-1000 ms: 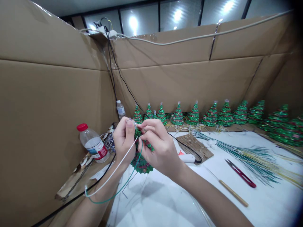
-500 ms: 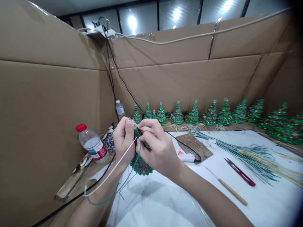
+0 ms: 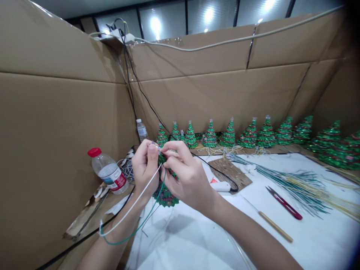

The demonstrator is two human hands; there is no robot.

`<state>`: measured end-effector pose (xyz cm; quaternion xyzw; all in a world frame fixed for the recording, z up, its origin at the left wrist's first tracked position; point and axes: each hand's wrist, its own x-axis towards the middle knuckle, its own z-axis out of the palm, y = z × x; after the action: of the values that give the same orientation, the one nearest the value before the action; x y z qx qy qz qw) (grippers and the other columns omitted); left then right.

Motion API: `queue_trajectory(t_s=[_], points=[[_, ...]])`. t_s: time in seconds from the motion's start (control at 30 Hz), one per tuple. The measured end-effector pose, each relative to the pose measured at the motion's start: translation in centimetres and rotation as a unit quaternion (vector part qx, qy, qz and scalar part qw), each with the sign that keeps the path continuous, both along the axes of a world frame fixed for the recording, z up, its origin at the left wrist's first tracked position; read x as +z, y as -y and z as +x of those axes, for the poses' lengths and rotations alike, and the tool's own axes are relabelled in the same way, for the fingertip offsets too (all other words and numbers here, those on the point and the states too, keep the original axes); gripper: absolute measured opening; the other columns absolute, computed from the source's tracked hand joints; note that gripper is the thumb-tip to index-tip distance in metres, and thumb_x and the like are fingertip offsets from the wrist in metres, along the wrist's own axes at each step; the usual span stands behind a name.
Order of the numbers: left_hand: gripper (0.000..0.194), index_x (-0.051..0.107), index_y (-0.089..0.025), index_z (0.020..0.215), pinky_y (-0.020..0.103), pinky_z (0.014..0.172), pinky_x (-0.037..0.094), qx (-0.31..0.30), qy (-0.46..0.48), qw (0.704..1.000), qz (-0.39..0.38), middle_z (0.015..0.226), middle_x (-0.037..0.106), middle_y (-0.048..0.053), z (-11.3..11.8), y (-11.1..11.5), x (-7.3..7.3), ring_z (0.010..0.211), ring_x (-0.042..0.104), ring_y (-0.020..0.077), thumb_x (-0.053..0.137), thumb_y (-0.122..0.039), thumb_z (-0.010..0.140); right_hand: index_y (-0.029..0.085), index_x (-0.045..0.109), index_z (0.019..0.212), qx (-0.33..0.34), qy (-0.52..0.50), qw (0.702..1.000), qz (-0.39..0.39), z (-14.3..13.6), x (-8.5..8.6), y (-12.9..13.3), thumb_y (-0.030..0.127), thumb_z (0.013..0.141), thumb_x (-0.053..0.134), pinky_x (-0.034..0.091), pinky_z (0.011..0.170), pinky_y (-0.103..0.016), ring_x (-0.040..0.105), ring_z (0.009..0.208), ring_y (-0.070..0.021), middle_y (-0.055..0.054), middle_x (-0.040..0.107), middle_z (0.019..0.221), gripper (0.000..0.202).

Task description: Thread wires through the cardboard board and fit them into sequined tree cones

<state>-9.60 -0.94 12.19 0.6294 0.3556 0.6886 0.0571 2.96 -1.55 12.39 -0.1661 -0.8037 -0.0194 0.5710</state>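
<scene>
A small green Christmas tree ornament [image 3: 166, 197] hangs in front of me, its upper part mostly covered by my fingers. My left hand [image 3: 145, 167] is closed around the tree's top, thumb uppermost. Pinched close beside it, my right hand [image 3: 187, 174] has its fingertips at the same spot; the small part between them is hidden. A white cord [image 3: 132, 204] and a green cord [image 3: 159, 195] run from the fingers down to the left and meet over my left forearm.
Several finished-looking trees [image 3: 228, 134] line the cardboard wall. On the white sheet lie a bundle of green and yellow wires [image 3: 284, 185], red thread snips [image 3: 284, 202], a wooden-handled awl [image 3: 275, 226] and a white-handled tool [image 3: 221, 186]. A red-capped bottle [image 3: 109, 172] stands left.
Both hands stay at the tree's top with nearly the same grip. The whole view has shifted slightly; the cords hang much as before.
</scene>
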Motion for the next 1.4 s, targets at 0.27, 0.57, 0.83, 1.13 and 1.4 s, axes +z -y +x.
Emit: queue_trajectory(t_s=[0.27, 0.57, 0.83, 1.13, 1.4], points=[[0.041, 0.050, -0.018, 0.070, 0.024, 0.052, 0.031, -0.008, 0.017, 0.999, -0.037, 0.062, 0.043, -0.003, 0.0, -0.1, 0.2, 0.057, 0.040, 0.0103, 0.044, -0.049, 0.096, 0.015, 0.056, 0.080, 0.027, -0.016, 0.997, -0.073, 0.6, -0.2, -0.1, 0.010, 0.080, 0.058, 0.062, 0.070, -0.028, 0.068, 0.094, -0.0173, -0.014, 0.050, 0.124, 0.005], [0.041, 0.046, -0.019, 0.068, 0.024, 0.049, 0.028, -0.017, 0.017, 0.999, -0.034, 0.060, 0.038, -0.004, 0.1, 0.0, 0.1, 0.053, 0.035, 0.0096, 0.045, -0.047, 0.096, 0.014, 0.056, 0.085, 0.029, 0.015, 0.999, -0.030, 0.7, 0.1, 0.2, 0.006, 0.090, 0.049, 0.061, 0.088, -0.034, 0.063, 0.109, -0.0202, -0.016, 0.050, 0.128, 0.011], [0.046, 0.044, -0.019, 0.064, 0.024, 0.050, 0.029, -0.001, 0.022, 0.998, -0.057, 0.061, 0.038, -0.004, 0.5, 0.1, 0.5, 0.055, 0.036, 0.0106, 0.047, -0.055, 0.093, 0.013, 0.057, 0.085, 0.017, 0.003, 1.000, -0.014, 0.6, -0.1, -0.6, 0.005, 0.090, 0.047, 0.063, 0.085, -0.034, 0.066, 0.102, -0.0187, -0.016, 0.052, 0.124, 0.013], [0.043, 0.043, -0.019, 0.066, 0.024, 0.054, 0.030, -0.032, 0.059, 0.995, -0.075, 0.064, 0.036, -0.004, -0.2, -0.5, 0.4, 0.059, 0.033, 0.0113, 0.048, -0.053, 0.093, 0.013, 0.056, 0.088, 0.053, 0.084, 0.995, 0.002, 1.6, 0.4, -1.1, 0.008, 0.092, 0.046, 0.063, 0.085, -0.035, 0.063, 0.112, -0.0210, -0.019, 0.048, 0.133, 0.012], [0.044, 0.041, -0.019, 0.066, 0.025, 0.054, 0.029, -0.042, 0.036, 0.995, -0.083, 0.064, 0.035, -0.003, 0.0, -0.2, 0.7, 0.059, 0.033, 0.0117, 0.047, -0.053, 0.094, 0.014, 0.055, 0.093, 0.007, 0.065, 0.997, 0.038, 1.0, 0.1, -1.0, 0.007, 0.094, 0.045, 0.063, 0.084, -0.035, 0.065, 0.107, -0.0204, -0.018, 0.054, 0.127, 0.013]])
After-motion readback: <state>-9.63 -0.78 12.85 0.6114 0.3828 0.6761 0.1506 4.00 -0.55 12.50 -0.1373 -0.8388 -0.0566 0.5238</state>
